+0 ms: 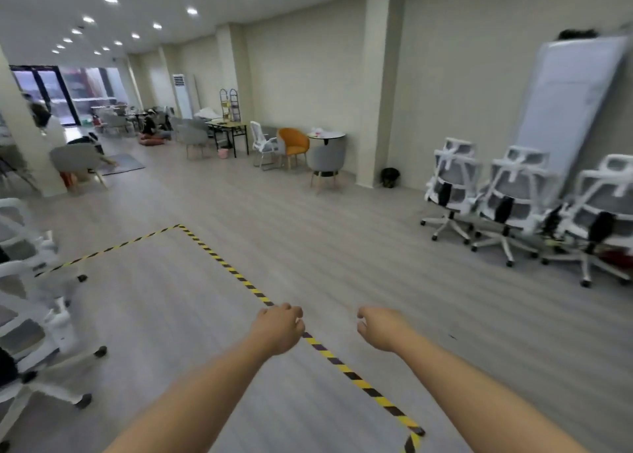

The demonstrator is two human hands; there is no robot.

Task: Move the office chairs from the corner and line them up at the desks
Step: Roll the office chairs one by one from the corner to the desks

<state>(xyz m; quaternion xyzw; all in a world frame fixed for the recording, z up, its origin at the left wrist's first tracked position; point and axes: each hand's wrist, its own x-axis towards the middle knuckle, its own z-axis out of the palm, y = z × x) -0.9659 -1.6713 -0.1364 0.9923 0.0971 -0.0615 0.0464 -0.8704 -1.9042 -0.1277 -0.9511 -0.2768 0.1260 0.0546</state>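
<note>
Both arms are stretched out over bare floor, and neither the left hand [279,327] nor the right hand [380,327] has hold of anything; the fingers hang loosely curled, empty. The three white-framed, grey-mesh office chairs [513,199] on star bases with castors are well apart from the hands, bunched against the far right wall in front of a tall pale panel [575,109] leaning there. More white mesh chairs [24,281] stand at the left edge, blurred; I see no desk beside them from here. What worries me is how tightly those three are packed: their star legs look interleaved, so pulling one out could drag or tip its neighbour, and a knock backwards might bring the leaning panel sliding down. The strip of yellow-and-black hazard tape [239,281] on the floor curls up at its near end, which I'd guess could snag a castor or a foot. As for containers, there is a small dark waste bin [390,177] by the pillar and a little pink bucket [223,153] under the far table [227,126]; what either holds is too small to tell.
</note>
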